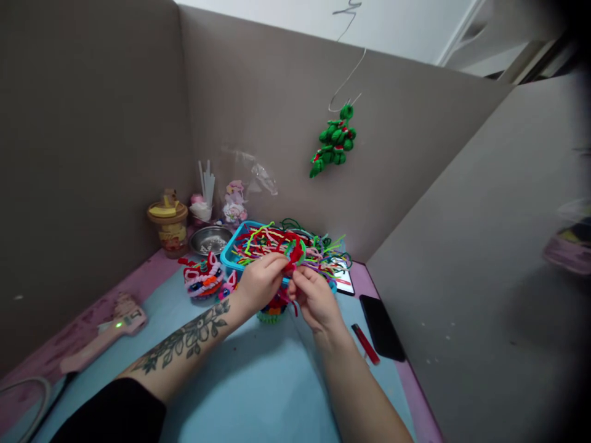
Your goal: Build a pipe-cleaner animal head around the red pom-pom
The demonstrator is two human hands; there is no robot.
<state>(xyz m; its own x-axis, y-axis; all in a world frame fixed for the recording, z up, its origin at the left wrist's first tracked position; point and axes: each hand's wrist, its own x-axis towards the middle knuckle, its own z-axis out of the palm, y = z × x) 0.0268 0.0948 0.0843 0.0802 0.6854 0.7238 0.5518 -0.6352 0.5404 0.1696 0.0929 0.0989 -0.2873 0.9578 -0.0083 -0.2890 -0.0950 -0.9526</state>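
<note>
Both of my hands are raised over the middle of the mat, close together. Between them is a fuzzy red and green pipe-cleaner piece (296, 252). My left hand (262, 280) pinches it from the left side. My right hand (316, 298) closes its thumb and fingers on its lower right edge, where a pink strand shows. Behind the hands stands a blue basket (227, 253) heaped with colourful pipe cleaners (263, 240). Just below them, partly hidden, is a colourful pipe-cleaner figure (271, 315). To the left sits a pink and red animal-head figure (203, 282), with a smaller one (227, 286) beside it.
A pink glue gun (111, 332) with a green light lies at left. A metal bowl (210, 239) and a lidded cup (169, 227) stand behind. At right are a black phone (382, 327) and a red-handled tool (365, 344). A green ornament (335, 141) hangs from a wire.
</note>
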